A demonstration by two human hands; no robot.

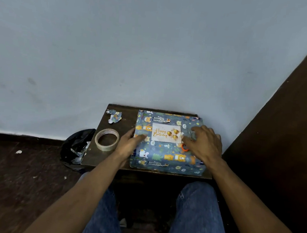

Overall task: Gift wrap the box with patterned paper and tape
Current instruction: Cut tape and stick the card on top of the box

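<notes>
Box (166, 154) looks fully wrapped, card (166, 133) between both hands' flat, spread fingers (193, 132); tape (107, 140) just left; only finishing seems left.

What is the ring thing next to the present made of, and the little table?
The ring looks like clear sticky tape wound on a pale core, probably cardboard; it is shiny and see-through. The table looks like dark brown wood with a dull finish, though it could be laminate.
</notes>
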